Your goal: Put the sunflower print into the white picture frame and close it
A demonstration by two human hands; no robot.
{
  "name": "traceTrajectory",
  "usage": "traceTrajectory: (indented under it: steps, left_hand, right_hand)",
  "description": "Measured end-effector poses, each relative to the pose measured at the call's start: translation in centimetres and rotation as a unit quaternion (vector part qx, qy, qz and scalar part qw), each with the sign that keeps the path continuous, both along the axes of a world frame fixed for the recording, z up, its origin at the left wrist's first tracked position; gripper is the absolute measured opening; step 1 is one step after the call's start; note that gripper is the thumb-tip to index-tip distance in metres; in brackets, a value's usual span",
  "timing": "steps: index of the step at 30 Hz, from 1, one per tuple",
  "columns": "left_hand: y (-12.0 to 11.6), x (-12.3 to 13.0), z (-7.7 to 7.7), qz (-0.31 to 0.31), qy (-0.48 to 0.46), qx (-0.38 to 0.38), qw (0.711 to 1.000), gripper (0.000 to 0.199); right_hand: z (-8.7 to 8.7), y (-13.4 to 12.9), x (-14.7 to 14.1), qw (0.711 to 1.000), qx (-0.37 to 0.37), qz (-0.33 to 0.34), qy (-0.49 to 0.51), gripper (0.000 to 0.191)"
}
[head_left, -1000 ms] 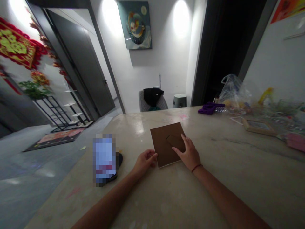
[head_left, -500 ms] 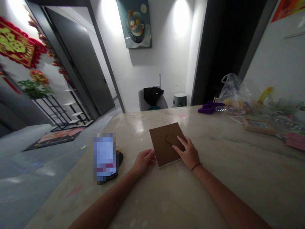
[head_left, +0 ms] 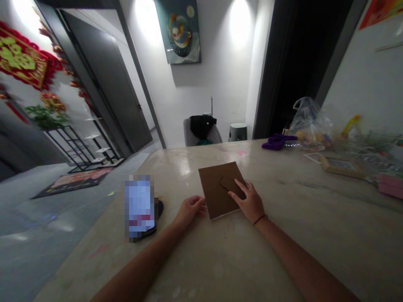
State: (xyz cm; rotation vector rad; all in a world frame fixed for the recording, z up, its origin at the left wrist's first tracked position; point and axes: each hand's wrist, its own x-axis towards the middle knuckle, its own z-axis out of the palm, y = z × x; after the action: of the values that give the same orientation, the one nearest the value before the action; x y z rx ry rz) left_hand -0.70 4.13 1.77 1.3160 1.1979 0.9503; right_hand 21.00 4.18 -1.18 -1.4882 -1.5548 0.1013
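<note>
A picture frame (head_left: pixel 217 195) lies on the table with its brown backing board upward. A thin pale edge shows along its near side, and the dark outline of a stand flap (head_left: pixel 223 183) runs across the board. At the frame's left edge, my left hand (head_left: pixel 192 206) is closed, with thumb and fingertips on that edge. My right hand (head_left: pixel 250 201) rests over the right side of the board, fingers apart, with the thumb and index finger beside the flap. Its palm hides the frame's near right corner.
A pixelated phone-like screen (head_left: pixel 140 207) stands left on the table (head_left: pixel 201 268), a dark round object behind it. Toward the right lie a purple cloth (head_left: pixel 277 141), a clear plastic bag (head_left: pixel 310 121), a wooden frame (head_left: pixel 341 166) and a pink item (head_left: pixel 390 185). A chair (head_left: pixel 189 132) stands beyond.
Both hands keep nearly the same places on the frame. Less of the stand flap's outline shows now. The whole view has shifted very slightly.
</note>
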Motion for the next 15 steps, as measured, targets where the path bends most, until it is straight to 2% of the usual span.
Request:
traceTrajectory:
  steps: [2,6,11,15]
  left_hand:
    - [-0.04,0.07,0.02,0.011,-0.009,0.002,1.0,0.039]
    - [-0.42,0.31,0.09,0.031,-0.047,0.026,0.998,0.064]
    - [-0.83,0.44,0.12,-0.012,-0.02,0.068,0.997,0.052]
    - [-0.85,0.42,-0.04,-0.039,0.028,0.087,0.995,0.054]
  right_hand:
    - [-0.02,0.02,0.01,1.0,0.002,0.0,0.0,0.052]
    - [-0.09,0.01,0.08,1.0,0.005,0.006,-0.012,0.051]
    - [-0.26,0.16,0.12,0.999,0.003,-0.002,-0.041,0.051]
    - [-0.25,0.43,0.03,0.998,0.03,-0.012,-0.045,0.043]
